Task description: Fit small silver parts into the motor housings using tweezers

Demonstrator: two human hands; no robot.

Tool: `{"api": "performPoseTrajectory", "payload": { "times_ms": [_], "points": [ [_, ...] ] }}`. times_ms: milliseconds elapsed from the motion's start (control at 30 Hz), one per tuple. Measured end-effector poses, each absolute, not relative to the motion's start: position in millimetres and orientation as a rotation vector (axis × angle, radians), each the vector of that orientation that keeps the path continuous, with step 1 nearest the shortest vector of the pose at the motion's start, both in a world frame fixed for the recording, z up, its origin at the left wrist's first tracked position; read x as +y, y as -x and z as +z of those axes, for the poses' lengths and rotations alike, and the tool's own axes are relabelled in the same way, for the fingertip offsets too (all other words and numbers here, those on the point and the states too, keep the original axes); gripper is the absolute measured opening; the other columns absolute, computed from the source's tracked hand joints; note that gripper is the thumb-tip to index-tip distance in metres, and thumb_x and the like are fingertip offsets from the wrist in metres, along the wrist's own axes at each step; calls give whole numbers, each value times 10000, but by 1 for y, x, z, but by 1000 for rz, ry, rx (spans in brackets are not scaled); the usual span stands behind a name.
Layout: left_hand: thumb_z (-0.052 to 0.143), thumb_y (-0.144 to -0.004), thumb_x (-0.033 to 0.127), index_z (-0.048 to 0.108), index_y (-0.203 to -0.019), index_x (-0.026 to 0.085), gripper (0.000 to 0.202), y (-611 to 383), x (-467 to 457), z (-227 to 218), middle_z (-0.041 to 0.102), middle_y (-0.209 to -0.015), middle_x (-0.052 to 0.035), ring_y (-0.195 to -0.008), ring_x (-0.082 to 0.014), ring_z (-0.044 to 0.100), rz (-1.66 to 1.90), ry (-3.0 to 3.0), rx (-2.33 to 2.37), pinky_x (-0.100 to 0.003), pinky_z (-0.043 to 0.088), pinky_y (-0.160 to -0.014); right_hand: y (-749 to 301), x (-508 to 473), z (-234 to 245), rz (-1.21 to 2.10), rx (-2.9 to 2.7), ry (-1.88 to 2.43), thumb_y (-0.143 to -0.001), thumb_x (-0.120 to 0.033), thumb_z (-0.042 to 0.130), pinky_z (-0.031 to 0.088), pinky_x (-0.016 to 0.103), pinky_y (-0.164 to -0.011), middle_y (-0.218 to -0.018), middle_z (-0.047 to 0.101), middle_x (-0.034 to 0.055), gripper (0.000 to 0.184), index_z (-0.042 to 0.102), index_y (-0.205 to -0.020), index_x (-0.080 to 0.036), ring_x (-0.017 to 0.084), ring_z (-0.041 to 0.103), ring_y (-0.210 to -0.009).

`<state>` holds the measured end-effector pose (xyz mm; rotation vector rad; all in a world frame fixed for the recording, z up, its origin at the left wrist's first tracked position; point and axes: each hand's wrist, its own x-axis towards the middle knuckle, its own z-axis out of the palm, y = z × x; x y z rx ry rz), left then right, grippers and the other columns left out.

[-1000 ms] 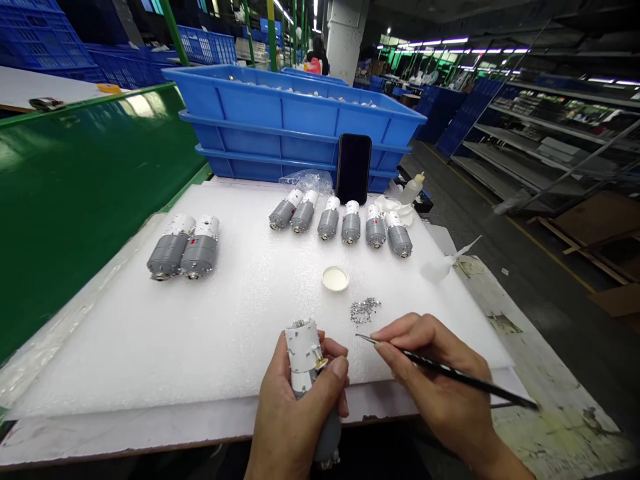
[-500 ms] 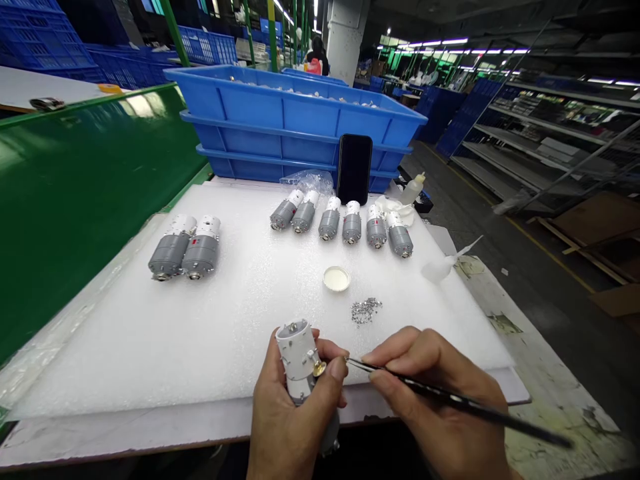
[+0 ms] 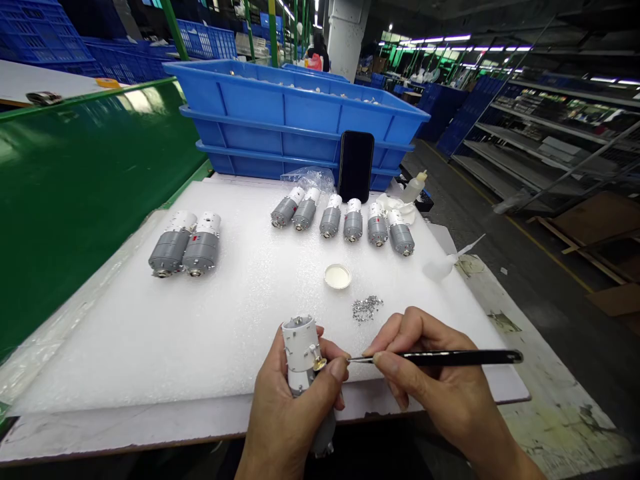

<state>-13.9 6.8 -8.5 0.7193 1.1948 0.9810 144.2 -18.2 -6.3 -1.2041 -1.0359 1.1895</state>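
Observation:
My left hand (image 3: 295,407) is wrapped round a white and grey spacecraft model (image 3: 301,347), held tilted with its white open end up. A small gold dish-shaped part (image 3: 320,364) sticks out of its side near my thumb. Black tweezers (image 3: 450,358) are pinched in my right hand (image 3: 440,387). Their tips meet my left thumb and forefinger; whether anything sits between them is too small to tell. Beyond my hands lie a pile of small silvery parts (image 3: 367,308) and a round, shallow cap with a cream-coloured inside (image 3: 338,276).
Two similar models (image 3: 203,247) lie at the left on the white foam sheet (image 3: 125,333), and several more (image 3: 353,220) in a row at the back. Behind them are a phone (image 3: 356,167) and stacked blue bins (image 3: 300,113). Dropper bottles (image 3: 414,187) stand at the right.
My right hand has turned, swinging the tweezers from a downward slant to nearly level. Their tips stay by my left fingertips. The held model has shifted slightly right and up.

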Motion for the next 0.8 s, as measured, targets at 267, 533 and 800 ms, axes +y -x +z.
{"api": "performPoseTrajectory", "payload": {
  "times_ms": [267, 533, 800],
  "points": [
    [805, -721, 297, 582, -978, 192, 356, 15, 8, -5, 700, -757, 28, -497, -80, 527, 952, -737, 1205, -216, 395, -488, -148, -16, -5, 1273, -1045, 1147, -871, -256, 792, 475, 170, -449, -845, 694, -11, 201, 617, -780, -213, 52, 559, -496],
    [804, -732, 324, 578, -989, 186, 369, 15, 7, -4, 700, -774, 31, -496, -66, 518, 939, -728, 1219, -209, 393, -496, -149, -13, -4, 1310, -1063, 1141, -877, -262, 789, 469, 163, -465, -850, 682, -10, 216, 610, -773, -200, 44, 554, -517],
    [816, -722, 301, 592, -982, 188, 361, 17, 6, -6, 705, -771, 27, -501, -75, 516, 965, -706, 1212, -209, 391, -495, -147, -12, -2, 1298, -1063, 1146, -868, -278, 792, 459, 192, -444, -829, 673, 1, 228, 611, -758, -196, 62, 547, -501]
  ]
}}
